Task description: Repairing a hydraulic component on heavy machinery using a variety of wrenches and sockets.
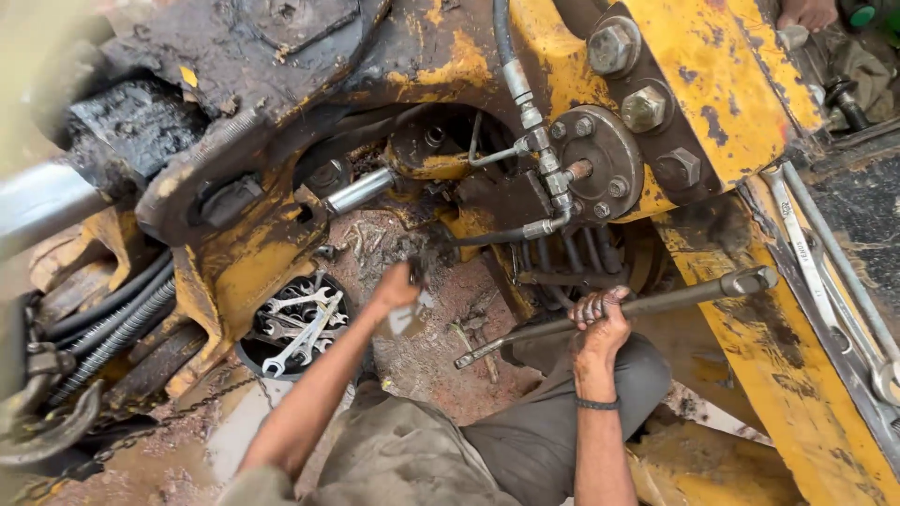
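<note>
My right hand [600, 319] grips the middle of a long dark steel bar [656, 302] that runs from near the ground up to a socket-like head at the right. My left hand [398, 286] reaches forward and low under the yellow machine frame [722, 84], its fingers closed on a small dark greasy part [415, 272] that I cannot make out. Above both hands hang hydraulic hoses with metal fittings [544, 164] and a round bolted flange [600, 169].
A round black tub of several spanners [295, 328] sits on the muddy ground at left. Two long spanners [816, 272] lie on the yellow frame edge at right. A chain and hook [47, 422] hang at lower left. Another person's hand [806, 11] shows at the top right.
</note>
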